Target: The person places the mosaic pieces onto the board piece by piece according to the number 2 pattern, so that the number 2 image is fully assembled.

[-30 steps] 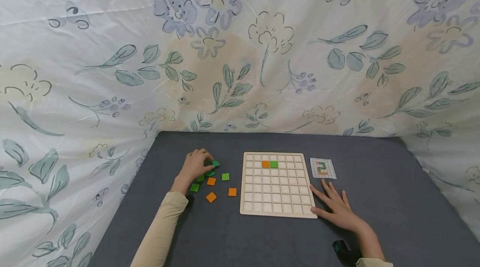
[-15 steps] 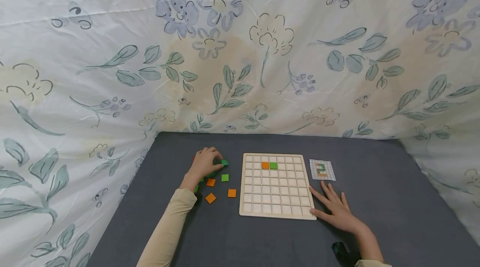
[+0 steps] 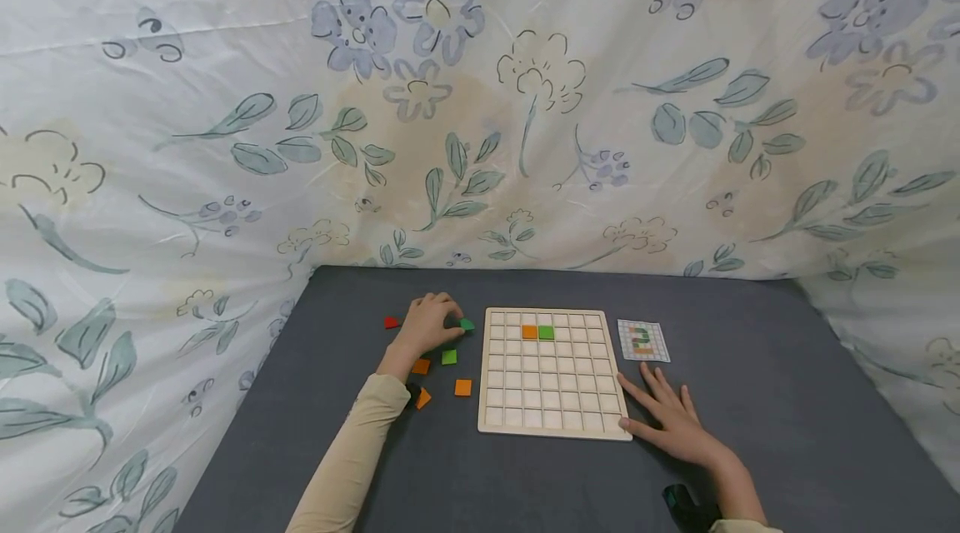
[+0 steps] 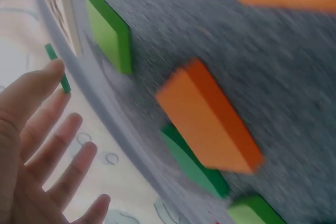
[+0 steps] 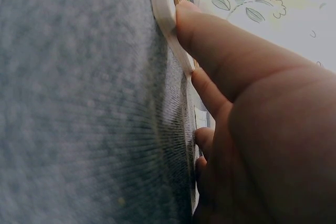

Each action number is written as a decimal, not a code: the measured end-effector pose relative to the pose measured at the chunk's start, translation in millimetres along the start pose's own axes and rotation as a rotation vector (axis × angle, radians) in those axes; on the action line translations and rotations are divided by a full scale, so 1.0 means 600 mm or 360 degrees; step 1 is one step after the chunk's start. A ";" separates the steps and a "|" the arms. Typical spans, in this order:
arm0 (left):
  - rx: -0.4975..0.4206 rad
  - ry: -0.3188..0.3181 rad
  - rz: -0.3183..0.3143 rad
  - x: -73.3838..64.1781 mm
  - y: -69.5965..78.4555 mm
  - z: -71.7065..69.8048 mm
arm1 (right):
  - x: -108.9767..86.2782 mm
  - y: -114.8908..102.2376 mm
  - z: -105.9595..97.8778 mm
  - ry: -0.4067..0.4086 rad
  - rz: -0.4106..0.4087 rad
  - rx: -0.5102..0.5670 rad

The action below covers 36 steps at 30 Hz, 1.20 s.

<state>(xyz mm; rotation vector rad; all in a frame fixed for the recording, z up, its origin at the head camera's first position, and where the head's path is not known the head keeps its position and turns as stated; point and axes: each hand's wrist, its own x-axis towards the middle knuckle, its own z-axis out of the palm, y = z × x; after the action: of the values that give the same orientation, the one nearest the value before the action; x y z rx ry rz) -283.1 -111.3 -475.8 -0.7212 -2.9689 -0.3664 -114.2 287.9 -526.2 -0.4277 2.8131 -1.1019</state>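
Note:
Between thumb and index finger my left hand point(image 3: 429, 326) pinches a dark green tile point(image 3: 467, 325), held just left of the wooden grid board point(image 3: 555, 435). In the left wrist view that tile point(image 4: 51, 52) appears edge-on at the fingertips, the other fingers spread. An orange tile point(image 3: 529, 332) and a light green tile point(image 3: 546, 333) sit side by side in the board's upper rows. My right hand point(image 3: 675, 418) lies with fingers spread at the board's right edge. Its thumb and index finger touch the frame, as the right wrist view also shows.
Left of the board lie a light green tile point(image 3: 449, 357), an orange tile point(image 3: 462, 388), further orange tiles and a red piece point(image 3: 392, 322). A pattern card point(image 3: 643, 341) lies right of the board. Floral fabric point(image 3: 480, 141) hangs behind the dark table point(image 3: 555, 483).
My left hand has moved right toward the board with the dark green tile, uncovering the red piece behind it. The right hand stays at the board's edge.

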 end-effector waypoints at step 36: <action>-0.0085 -0.0063 0.0194 0.049 0.088 0.021 | 0.000 -0.007 -0.001 0.0042 -0.0013 -0.0031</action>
<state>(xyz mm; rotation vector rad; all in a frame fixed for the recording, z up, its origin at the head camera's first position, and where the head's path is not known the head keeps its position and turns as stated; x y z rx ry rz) -284.8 -49.8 -473.0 -0.9199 -2.9430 -0.4289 -113.3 285.0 -523.1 -0.4296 2.8496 -1.0911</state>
